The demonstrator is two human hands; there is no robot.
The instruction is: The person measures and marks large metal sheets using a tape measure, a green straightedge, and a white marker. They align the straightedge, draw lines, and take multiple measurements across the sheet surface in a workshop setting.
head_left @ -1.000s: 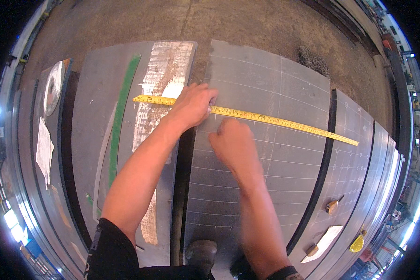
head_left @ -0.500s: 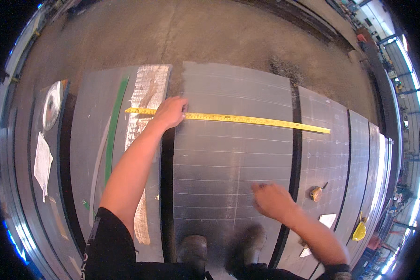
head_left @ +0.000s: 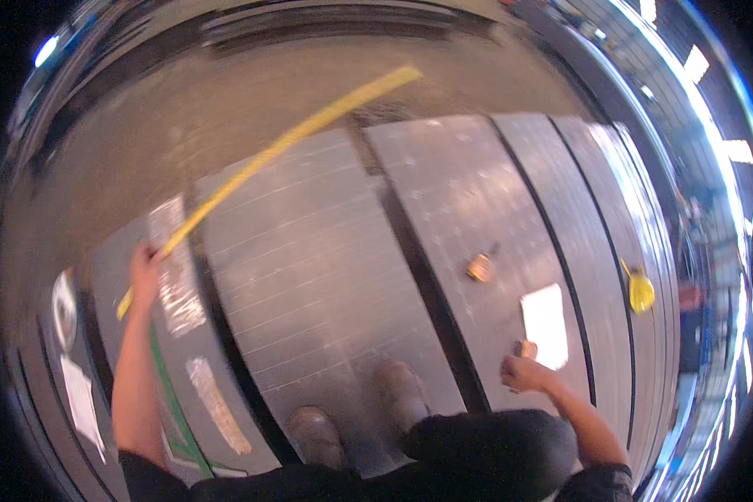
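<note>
My left hand (head_left: 145, 269) is closed around a long yellow strip of measuring tape (head_left: 263, 156), gripping it near its lower end. The strip is raised and slants up to the far right, its far end above the floor. Under it lie grey metal plates (head_left: 309, 251) with thin marked lines. At lower right, my right hand (head_left: 523, 375) has its fingers curled in; whatever they hold, if anything, is hidden. It is beside a white sheet (head_left: 545, 322) and just below a small orange-brown object (head_left: 525, 348), kind unclear.
A rounded orange-brown object (head_left: 479, 268) and a yellow item with a thin tail (head_left: 641, 293) lie on the right plates. Dark gaps (head_left: 427, 284) separate the plates. At left are a green strip (head_left: 171, 393), whitish patches (head_left: 180, 289), a shiny disc (head_left: 64, 309) and a paper (head_left: 82, 406).
My left hand has lifted the tape strip off the plates and swung its far end up and away. The right hand has moved right, to the white sheet. The whole view has turned.
</note>
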